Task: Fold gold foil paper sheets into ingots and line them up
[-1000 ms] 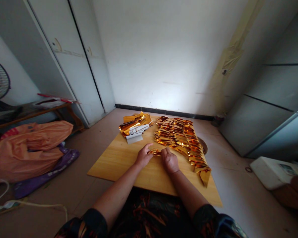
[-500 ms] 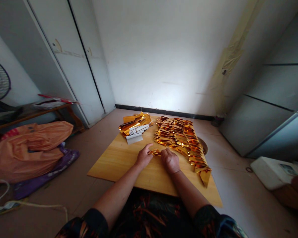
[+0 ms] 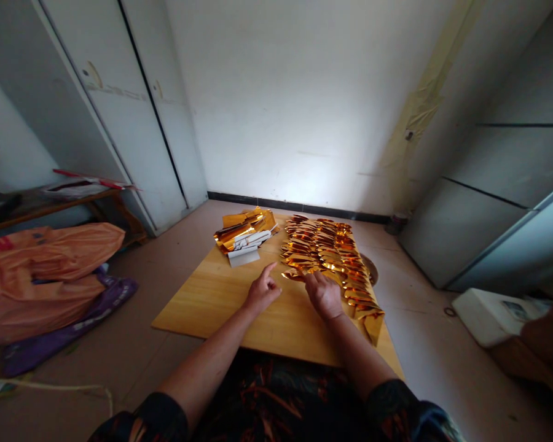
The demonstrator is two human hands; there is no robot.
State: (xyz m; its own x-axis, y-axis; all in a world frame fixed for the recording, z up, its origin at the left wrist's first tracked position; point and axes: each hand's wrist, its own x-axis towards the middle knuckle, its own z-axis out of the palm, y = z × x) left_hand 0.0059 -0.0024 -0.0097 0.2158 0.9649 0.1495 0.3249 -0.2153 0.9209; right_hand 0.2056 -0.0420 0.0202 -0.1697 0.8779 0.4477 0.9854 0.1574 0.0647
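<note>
We start at the near edge of the surface, a light-brown flat wooden board [image 3: 203,313]; dark patterned clothing [image 3: 276,393] sits right up to it. Left hand [image 3: 262,291], left of mid-board: index finger out, others loosely curled, thumb parted, nothing held. Right hand [image 3: 325,294], right of middle: fingers closed on the end of a folded, shiny gold foil piece [image 3: 293,275], other end sticking out towards the left edge. Likely an end pinch so the folds don't get crushed; exact grip hidden from us. Beyond, overlapping rows of folded gold foil pieces [image 3: 350,270] run along the right edge to the far one, probably packed close to save room. Near the far left corner, a loose heap of gold foil sheets and white paper [image 3: 244,236], presumably kept apart from the rows. White wall [image 3: 286,123] behind.
</note>
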